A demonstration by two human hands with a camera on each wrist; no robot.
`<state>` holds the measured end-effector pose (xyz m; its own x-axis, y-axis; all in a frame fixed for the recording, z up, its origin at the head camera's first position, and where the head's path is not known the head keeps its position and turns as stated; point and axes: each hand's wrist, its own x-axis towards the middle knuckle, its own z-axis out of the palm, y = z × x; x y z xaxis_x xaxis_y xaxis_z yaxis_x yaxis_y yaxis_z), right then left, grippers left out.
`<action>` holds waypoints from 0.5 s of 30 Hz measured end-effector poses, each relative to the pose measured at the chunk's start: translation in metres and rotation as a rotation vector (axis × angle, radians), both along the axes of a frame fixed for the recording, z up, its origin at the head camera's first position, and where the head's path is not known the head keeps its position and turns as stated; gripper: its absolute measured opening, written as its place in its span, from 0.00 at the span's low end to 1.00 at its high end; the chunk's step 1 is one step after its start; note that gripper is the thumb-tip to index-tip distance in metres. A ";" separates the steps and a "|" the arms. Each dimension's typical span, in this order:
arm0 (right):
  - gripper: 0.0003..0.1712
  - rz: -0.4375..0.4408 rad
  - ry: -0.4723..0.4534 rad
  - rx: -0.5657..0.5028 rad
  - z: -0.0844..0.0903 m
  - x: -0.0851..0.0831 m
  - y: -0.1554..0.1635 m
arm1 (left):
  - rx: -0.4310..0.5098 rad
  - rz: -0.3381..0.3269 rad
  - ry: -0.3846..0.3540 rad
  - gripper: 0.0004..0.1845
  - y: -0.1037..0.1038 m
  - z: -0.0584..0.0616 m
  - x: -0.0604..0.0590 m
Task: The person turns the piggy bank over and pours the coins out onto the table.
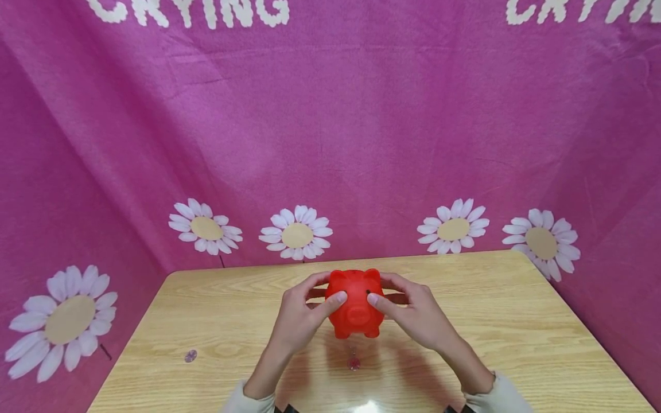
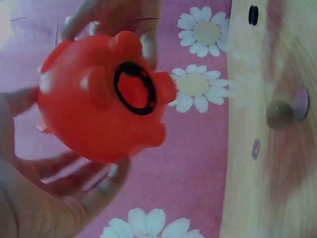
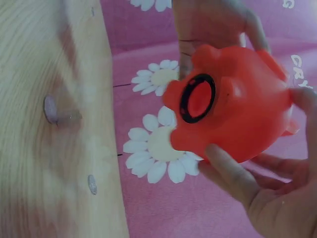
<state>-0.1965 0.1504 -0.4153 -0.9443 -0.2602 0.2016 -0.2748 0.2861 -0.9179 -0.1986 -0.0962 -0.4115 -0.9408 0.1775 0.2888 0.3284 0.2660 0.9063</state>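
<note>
A red piggy bank (image 1: pixel 356 304) is held up above the table by both hands, its snout towards me. My left hand (image 1: pixel 299 315) grips its left side, thumb on the face below the ear. On the other side my right hand (image 1: pixel 420 315) grips it likewise, thumb beside the black eye. In the left wrist view the belly of the piggy bank (image 2: pixel 89 124) shows a round opening with a black ring (image 2: pixel 117 89). Below it on the table lies a coin (image 2: pixel 301 103), with a blurred brownish round thing (image 2: pixel 280 116) beside it.
The wooden table (image 1: pixel 232 310) has another coin (image 1: pixel 191 355) at its left. A dark disc (image 2: pixel 253 15) lies on the table in the left wrist view; its kind is unclear. A pink cloth (image 1: pixel 330 143) with daisies hangs behind and at the sides.
</note>
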 end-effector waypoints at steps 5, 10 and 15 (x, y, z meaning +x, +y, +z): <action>0.26 0.018 -0.102 0.027 -0.002 -0.001 -0.003 | -0.078 0.016 -0.149 0.28 0.003 -0.003 -0.001; 0.26 0.042 -0.113 0.028 -0.004 -0.002 -0.002 | -0.098 0.027 -0.167 0.30 0.005 -0.003 -0.001; 0.26 0.048 -0.100 0.016 -0.006 -0.002 -0.001 | -0.106 0.043 -0.127 0.29 0.004 -0.003 -0.001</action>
<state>-0.1987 0.1497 -0.4211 -0.9459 -0.3078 0.1029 -0.1961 0.2893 -0.9369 -0.1995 -0.0918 -0.4150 -0.9759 0.1591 0.1492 0.1994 0.3741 0.9057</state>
